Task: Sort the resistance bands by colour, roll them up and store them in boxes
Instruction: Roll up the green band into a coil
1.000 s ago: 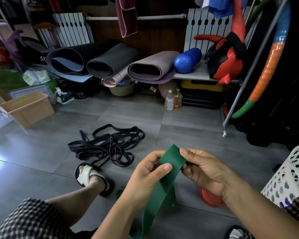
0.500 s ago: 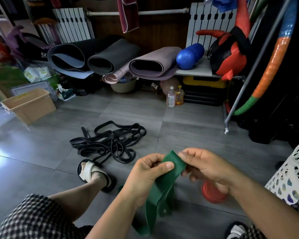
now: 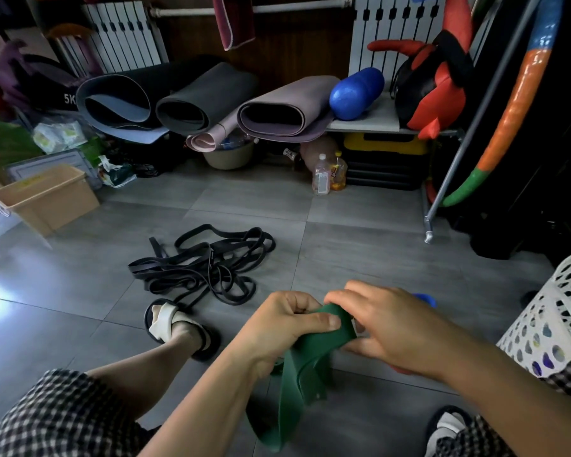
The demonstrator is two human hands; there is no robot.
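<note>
Both hands hold the green band [image 3: 307, 367] low over the floor [image 3: 360, 245], in front of the person's knees. The left hand [image 3: 287, 328] grips it with the thumb laid across the top fold. The right hand [image 3: 396, 324] curls over the end just beside it, so the first turn of a roll seems to be forming between them. The rest of the band hangs in a loose loop below the left wrist.

The likely trouble is that first turn. Rubber this springy (judging by how it bows) may pop open if either thumb eases off. A slack core would make a fat roll that unwinds in the box [image 3: 47, 196], which stands well apart on the left. The hanging loop looks twisted, and winding it in that way would skew the roll. The tail could also drag into the black bands [image 3: 205, 262] heaped near the foot [image 3: 178, 328], snagging there and mixing the colours.
</note>
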